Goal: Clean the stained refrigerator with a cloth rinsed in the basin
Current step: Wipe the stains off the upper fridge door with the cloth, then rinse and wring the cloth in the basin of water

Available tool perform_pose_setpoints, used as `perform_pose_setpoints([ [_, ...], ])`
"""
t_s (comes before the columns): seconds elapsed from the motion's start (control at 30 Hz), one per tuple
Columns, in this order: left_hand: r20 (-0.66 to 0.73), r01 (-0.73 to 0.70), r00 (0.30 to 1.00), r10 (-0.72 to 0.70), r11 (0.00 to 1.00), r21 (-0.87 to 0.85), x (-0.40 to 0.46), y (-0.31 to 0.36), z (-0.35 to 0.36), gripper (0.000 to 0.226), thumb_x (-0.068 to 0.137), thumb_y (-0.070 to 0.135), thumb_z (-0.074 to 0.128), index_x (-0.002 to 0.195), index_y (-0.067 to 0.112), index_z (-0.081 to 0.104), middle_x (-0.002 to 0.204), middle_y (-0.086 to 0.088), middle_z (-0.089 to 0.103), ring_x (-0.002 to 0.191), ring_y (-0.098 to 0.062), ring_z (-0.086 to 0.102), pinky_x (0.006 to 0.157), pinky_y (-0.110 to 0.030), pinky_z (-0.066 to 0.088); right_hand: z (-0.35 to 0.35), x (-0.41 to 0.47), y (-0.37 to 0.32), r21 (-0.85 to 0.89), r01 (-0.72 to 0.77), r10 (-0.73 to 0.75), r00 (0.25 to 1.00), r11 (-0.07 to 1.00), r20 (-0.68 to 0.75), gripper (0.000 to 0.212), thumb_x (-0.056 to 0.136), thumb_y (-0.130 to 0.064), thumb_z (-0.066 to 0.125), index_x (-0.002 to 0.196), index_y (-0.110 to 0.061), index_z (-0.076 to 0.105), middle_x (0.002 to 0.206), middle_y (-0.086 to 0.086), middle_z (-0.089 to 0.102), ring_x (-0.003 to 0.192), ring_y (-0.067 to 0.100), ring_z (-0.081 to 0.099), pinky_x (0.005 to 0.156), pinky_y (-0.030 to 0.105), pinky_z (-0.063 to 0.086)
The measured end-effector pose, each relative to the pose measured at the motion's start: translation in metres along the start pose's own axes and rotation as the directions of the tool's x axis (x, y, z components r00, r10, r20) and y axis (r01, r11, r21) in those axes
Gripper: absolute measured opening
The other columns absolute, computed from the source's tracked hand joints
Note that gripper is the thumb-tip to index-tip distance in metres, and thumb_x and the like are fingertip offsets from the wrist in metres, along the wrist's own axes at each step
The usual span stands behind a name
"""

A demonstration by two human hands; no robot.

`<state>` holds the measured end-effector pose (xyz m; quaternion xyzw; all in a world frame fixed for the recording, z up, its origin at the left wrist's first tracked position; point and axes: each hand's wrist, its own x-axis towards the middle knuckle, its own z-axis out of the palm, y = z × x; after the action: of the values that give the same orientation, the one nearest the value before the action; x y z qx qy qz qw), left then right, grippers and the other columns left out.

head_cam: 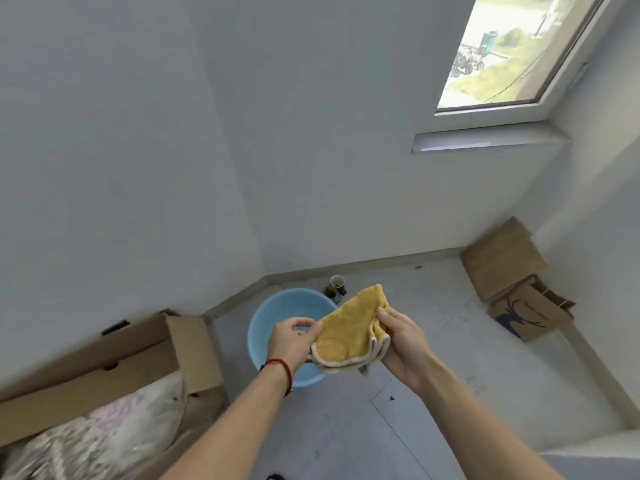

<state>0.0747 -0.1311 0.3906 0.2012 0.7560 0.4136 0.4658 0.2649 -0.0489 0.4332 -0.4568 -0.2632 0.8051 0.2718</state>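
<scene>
A folded yellow cloth (349,332) with a pale trim is held in the air between both hands, above the floor. My left hand (292,341) pinches its left edge with thumb and fingers. My right hand (403,344) grips its right side, the thumb on top. Beneath and behind the cloth, a light blue basin (273,322) stands on the floor near the wall corner. No refrigerator is in view.
An open cardboard box (104,372) holding patterned fabric lies at the lower left. A dark cup (336,285) stands behind the basin. Cardboard boxes (502,261) and a paper bag (530,315) sit against the right wall, under a window (512,53).
</scene>
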Motion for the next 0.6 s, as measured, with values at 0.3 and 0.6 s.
perform_pose_setpoints([
  [0.3, 0.236, 0.335, 0.926, -0.296, 0.931, -0.147, 0.050, -0.056, -0.011, 0.051, 0.089, 0.060, 0.066, 0.134, 0.039, 0.055, 0.135, 0.007, 0.054, 0.127, -0.014, 0.051, 0.095, -0.038, 0.050, 0.036, 0.118, 0.074, -0.217, -0.136, 0.130, 0.991, 0.967, -0.044, 0.038, 0.105, 0.009, 0.029, 0.121, 0.003, 0.064, 0.110, 0.024, 0.074, 0.099, 0.032, 0.074, 0.093, 0.049, 0.061],
  [0.6, -0.079, 0.363, 0.921, -0.381, 0.915, -0.176, 0.233, -0.206, 0.014, 0.026, 0.106, 0.016, 0.049, 0.093, 0.019, 0.071, 0.099, -0.007, 0.074, 0.098, -0.030, 0.071, 0.086, -0.052, 0.060, -0.024, 0.312, 0.189, -0.680, -0.115, 0.047, 0.992, 0.724, -0.118, 0.052, 0.099, 0.005, 0.039, 0.112, -0.037, 0.066, 0.112, -0.006, 0.074, 0.105, 0.010, 0.068, 0.094, 0.034, 0.057],
])
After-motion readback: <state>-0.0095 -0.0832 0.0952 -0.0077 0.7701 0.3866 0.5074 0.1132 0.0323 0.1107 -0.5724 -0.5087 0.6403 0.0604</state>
